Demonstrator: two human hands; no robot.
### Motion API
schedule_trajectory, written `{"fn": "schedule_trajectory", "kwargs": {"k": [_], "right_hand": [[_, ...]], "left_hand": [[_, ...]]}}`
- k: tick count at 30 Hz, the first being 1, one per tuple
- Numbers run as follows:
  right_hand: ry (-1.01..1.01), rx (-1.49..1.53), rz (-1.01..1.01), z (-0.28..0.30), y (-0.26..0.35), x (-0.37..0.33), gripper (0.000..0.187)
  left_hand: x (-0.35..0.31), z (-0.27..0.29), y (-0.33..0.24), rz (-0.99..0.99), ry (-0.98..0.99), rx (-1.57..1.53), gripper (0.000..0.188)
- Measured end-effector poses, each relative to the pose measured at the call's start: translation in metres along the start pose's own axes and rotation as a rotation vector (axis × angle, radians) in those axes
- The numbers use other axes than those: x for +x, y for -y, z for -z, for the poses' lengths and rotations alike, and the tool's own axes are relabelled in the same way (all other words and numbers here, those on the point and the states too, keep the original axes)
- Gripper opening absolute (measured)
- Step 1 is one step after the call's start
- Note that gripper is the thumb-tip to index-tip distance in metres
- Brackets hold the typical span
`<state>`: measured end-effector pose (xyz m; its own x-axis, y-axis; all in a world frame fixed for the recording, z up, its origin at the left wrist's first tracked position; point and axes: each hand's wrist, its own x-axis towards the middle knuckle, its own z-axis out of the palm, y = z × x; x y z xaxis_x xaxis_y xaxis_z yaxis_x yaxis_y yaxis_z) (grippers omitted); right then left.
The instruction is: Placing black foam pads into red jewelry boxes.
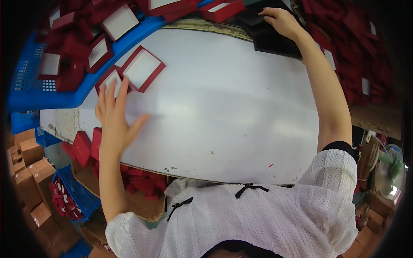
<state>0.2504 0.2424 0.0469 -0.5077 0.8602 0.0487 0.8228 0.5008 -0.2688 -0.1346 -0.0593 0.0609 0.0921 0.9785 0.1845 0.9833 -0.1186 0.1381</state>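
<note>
My left hand [114, 118] is open, fingers spread and thumb held apart. Its fingertips reach over a shallow red box half with a white inside [112, 81] and partly hide it. Touching that one is another red box half, also white inside [143, 69], lying hollow side up on the white tabletop [223, 107]. At the far right my right hand [282, 21] is over some flat black pieces [275, 41], its fingers slightly bent and apart. Nothing shows between them, though the dark pieces beneath make contact hard to judge.
A blue plastic basket [64, 99] full of red box halves borders the table's far left. More red boxes [335, 38] are heaped at the right. Red boxes [84, 148] also sit below the near left edge, beside cardboard cartons [30, 189]. A fan [389, 172] stands lower right.
</note>
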Motion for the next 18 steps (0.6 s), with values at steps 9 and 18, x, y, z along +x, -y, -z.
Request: {"fn": "schedule_trajectory", "kwargs": {"k": [9, 18], "right_hand": [[-0.621, 0.087, 0.490, -0.021, 0.102, -0.101, 0.032], [-0.110, 0.218, 0.856, -0.052, 0.147, -0.176, 0.023]], "left_hand": [[0.030, -0.044, -0.038, -0.099, 0.121, -0.031, 0.098], [0.021, -0.080, -0.103, -0.449, 0.009, -0.612, 0.099]]}}
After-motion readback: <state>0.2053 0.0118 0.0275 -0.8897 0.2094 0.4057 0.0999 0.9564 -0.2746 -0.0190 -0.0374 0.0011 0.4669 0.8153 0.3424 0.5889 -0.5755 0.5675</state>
